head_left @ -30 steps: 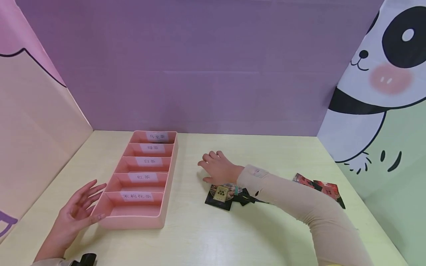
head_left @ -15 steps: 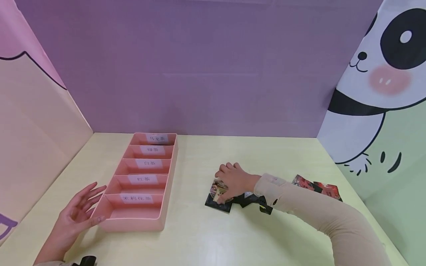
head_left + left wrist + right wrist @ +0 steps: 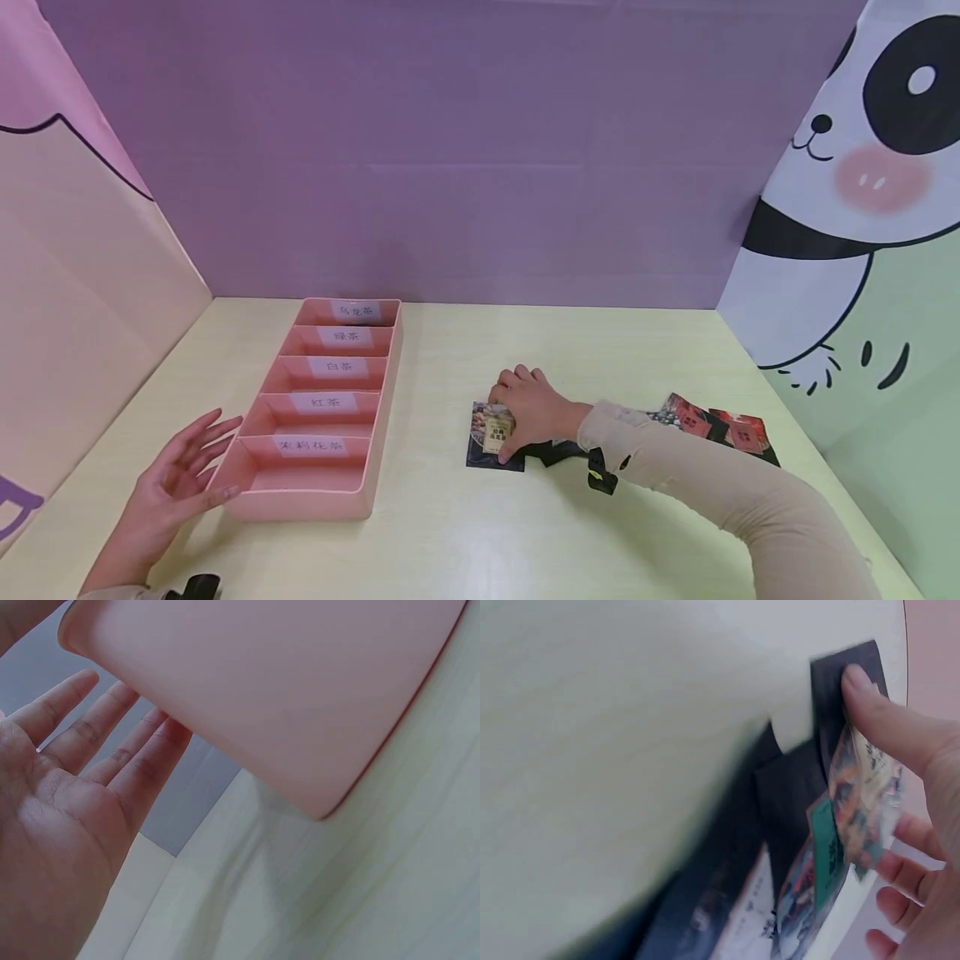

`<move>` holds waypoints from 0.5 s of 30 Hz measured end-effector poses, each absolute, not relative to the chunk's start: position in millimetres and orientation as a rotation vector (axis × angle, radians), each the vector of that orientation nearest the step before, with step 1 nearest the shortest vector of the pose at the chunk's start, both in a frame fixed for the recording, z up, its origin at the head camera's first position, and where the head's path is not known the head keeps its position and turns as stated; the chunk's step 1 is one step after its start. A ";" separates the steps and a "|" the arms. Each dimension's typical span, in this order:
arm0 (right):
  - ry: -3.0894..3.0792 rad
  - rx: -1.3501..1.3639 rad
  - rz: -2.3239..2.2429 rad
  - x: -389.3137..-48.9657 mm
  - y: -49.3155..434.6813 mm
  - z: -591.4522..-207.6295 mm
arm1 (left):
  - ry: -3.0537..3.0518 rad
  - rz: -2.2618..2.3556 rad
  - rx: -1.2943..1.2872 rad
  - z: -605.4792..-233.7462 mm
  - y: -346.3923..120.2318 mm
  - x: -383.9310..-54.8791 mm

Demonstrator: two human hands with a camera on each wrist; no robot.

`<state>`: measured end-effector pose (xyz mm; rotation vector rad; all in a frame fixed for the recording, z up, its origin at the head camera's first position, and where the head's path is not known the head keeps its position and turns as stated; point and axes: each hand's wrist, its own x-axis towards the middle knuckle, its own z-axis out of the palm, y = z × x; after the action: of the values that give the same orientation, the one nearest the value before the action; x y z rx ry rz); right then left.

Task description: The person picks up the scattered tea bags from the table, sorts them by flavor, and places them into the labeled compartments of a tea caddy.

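Observation:
A pink tray (image 3: 296, 506) with several compartments, each bearing a white label with Chinese characters, stands on the left of the table. My left hand (image 3: 171, 487) is at its near left corner, fingers loosely spread; in the left wrist view the fingertips of that hand (image 3: 67, 787) meet the tray's wall (image 3: 277, 682). On the right, my right hand (image 3: 534, 414) pinches a dark tea sachet (image 3: 483, 454) with a pale gold label. In the right wrist view the thumb presses the front of this sachet (image 3: 866, 784), with fingers at its far edge.
More dark sachets, one with a green label (image 3: 826, 855) and one with a white label (image 3: 751, 919), overlap beside the held one. Red-and-black sachets (image 3: 742, 433) lie farther right, partly behind the sleeve (image 3: 720, 483). A purple wall (image 3: 465, 167) stands behind the table.
My right hand has moved right and down from above the sachets and taken hold of the leftmost one, which has turned straighter. My left hand and the tray have stayed put.

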<state>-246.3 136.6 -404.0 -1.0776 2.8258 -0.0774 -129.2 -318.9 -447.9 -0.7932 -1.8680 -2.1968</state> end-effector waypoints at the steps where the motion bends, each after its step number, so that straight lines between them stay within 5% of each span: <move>1: 2.829 -1.073 -0.115 -246.9 137.3 -405.6 | -1.871 -2.195 -0.790 -447.5 -318.6 -129.3; 15: 2.603 -0.940 -0.695 -253.3 141.3 -392.9 | -1.870 -2.197 -0.784 -447.7 -318.4 -129.1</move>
<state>-253.3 141.3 -392.9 -0.9403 2.6030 -0.6950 -129.1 -318.4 -447.7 -0.7838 -1.8700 -2.1966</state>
